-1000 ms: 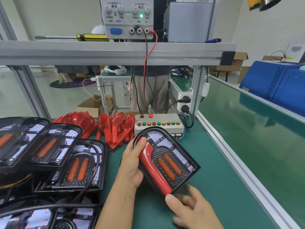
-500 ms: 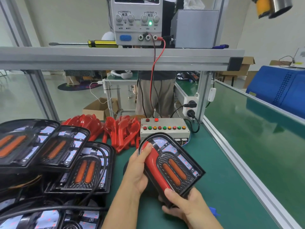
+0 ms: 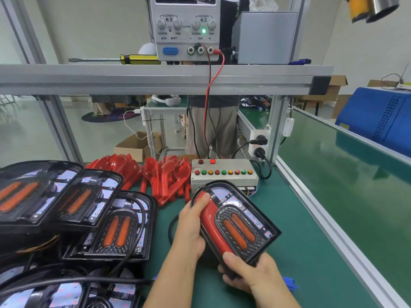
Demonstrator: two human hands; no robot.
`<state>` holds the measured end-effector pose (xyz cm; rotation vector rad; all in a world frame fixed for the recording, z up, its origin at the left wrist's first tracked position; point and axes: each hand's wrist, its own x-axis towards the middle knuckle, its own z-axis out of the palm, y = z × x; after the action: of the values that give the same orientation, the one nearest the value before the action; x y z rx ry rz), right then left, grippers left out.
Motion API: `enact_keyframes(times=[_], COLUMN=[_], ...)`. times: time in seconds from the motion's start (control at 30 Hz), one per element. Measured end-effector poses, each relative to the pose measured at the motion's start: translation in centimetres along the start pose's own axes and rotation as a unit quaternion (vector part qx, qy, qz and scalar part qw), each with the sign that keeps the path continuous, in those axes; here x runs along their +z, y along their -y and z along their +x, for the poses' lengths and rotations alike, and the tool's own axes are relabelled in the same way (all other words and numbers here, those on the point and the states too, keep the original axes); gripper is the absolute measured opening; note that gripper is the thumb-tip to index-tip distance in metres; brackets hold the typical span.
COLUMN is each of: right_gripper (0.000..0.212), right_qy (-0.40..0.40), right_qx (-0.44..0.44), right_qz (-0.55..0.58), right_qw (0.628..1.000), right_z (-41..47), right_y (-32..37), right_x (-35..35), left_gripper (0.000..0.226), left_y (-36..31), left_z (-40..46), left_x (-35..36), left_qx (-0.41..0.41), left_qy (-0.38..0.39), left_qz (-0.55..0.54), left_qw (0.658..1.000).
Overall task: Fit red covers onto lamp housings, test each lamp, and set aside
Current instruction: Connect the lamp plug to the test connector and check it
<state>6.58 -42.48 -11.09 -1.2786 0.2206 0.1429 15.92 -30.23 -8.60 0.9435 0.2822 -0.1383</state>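
Observation:
Both my hands hold a black lamp housing [image 3: 249, 216] with two orange strips, tilted above the green bench. A red cover [image 3: 213, 227] lies along the housing's left side. My left hand [image 3: 191, 227] grips the left edge, with its thumb pressing on the top of the red cover. My right hand [image 3: 246, 272] grips the near bottom corner, thumb on the cover's lower end. A pile of loose red covers [image 3: 164, 176] lies behind, left of the grey test box [image 3: 222, 176] with coloured buttons.
Several black lamp housings [image 3: 66, 210] with cables are stacked at the left. A power supply [image 3: 184, 30] and a yellow screwdriver [image 3: 124, 59] sit on the aluminium shelf [image 3: 155, 78]. A blue connector [image 3: 289, 282] lies by my right wrist. A green conveyor [image 3: 344, 185] runs along the right.
My right hand came up from the bench and took hold of the housing's near corner. The housing sits slightly more upright in my hands.

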Motion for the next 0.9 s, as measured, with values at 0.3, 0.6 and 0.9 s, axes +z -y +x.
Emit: enact_keyframes(times=[0.3, 0.6, 0.9], right_gripper=[0.053, 0.055, 0.091], right_qy=[0.039, 0.058, -0.142], right_qx=[0.026, 0.094, -0.024], right_qz=[0.026, 0.007, -0.606], right_qw=[0.999, 0.994, 0.782], right_z=[0.5, 1.9, 2.5], right_y=[1.5, 2.8, 10.7], right_x=[-0.2, -2.0, -3.8], left_gripper=[0.048, 0.074, 0.023], left_y=[-2.5, -1.3, 0.2], left_z=[-1.0, -0.7, -0.5], left_x=[1.0, 0.3, -1.1], left_qx=[-0.034, 0.052, -0.015], left_qy=[0.047, -0.061, -0.089], left_qz=[0.079, 0.226, 0.001], left_qw=[0.995, 0.971, 0.996])
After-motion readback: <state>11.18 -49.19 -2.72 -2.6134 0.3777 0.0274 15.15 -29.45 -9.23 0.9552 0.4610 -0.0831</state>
